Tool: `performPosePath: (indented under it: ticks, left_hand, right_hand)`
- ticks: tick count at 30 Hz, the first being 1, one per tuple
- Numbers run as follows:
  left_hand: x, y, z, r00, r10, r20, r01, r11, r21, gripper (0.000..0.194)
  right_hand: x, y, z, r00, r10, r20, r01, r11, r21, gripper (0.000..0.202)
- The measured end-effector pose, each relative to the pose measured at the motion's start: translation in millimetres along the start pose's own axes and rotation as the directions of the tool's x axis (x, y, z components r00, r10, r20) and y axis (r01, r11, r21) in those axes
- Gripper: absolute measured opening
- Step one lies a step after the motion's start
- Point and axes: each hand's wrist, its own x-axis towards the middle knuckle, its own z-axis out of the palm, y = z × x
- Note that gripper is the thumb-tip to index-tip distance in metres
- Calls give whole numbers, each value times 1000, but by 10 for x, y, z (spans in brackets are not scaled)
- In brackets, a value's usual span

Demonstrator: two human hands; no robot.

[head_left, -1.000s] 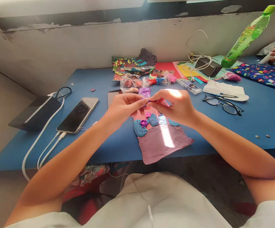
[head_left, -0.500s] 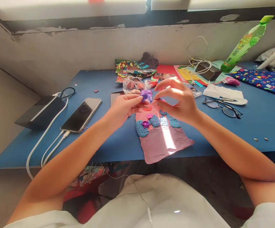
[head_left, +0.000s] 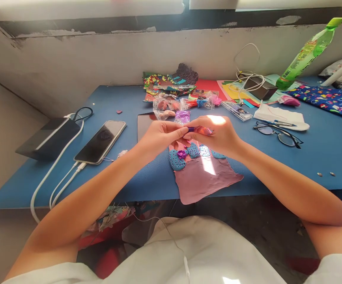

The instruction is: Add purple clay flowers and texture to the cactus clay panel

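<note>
A small dark purple piece of clay [head_left: 191, 129] is pinched at the fingertips of my left hand [head_left: 165, 135]. My right hand [head_left: 216, 133] meets it from the other side, its thumb and fingers closed on the same piece. Below both hands lies a flat clay sheet [head_left: 202, 179], pink at the top and mauve lower down. Blue dotted clay shapes [head_left: 176, 159] and a purple clay flower [head_left: 182, 154] sit on it. My hands hide the sheet's upper part. Just beyond the fingers is a plastic packet of purple clay [head_left: 182, 116].
At left are a phone [head_left: 101, 142] with white cables and a black box [head_left: 48, 138]. Glasses [head_left: 277, 133], a white cloth [head_left: 280, 116] and a tilted green bottle [head_left: 309, 55] are at right. Clay packets [head_left: 166, 105] and coloured paper [head_left: 208, 86] lie at the back.
My right hand has lowered and moved in to the left hand, its raised fingers now closed on the purple clay. The hands cover more of the sheet's top.
</note>
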Motion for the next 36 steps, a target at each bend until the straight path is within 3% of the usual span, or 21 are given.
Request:
performPosePath:
  ticks: [8, 12, 14, 17, 22, 27, 36]
  left_hand:
    - [45, 9, -48, 975, 137, -173, -123, 989, 87, 14]
    - [74, 48, -99, 965, 63, -256, -60, 998, 20, 14]
    - [83, 69, -110, 960, 19, -279, -31, 999, -36, 15]
    - [88, 67, -97, 970, -17, -242, -15, 992, -128, 16]
    - [70, 10, -48, 997, -27, -72, 10, 974, -227, 22]
    - [39, -7, -22, 997, -22, 80, 33, 989, -145, 33]
    - [70, -33, -21, 981, 111, -162, -123, 990, -67, 12]
  right_hand:
    - [72, 119, -58, 989, 98, -113, -109, 989, -101, 22]
    - [116, 271, -148, 960, 167, -225, -199, 972, -128, 20]
    - [125, 300, -174, 959, 144, -246, -180, 974, -133, 18]
    - [106, 269, -139, 978, 22, -207, -48, 991, -123, 20]
    - [11, 185, 26, 993, -115, -15, 112, 985, -133, 31]
    - [-19, 167, 74, 979, -202, -24, 197, 971, -137, 18]
    - [70, 149, -34, 997, -34, -74, 31, 999, -40, 9]
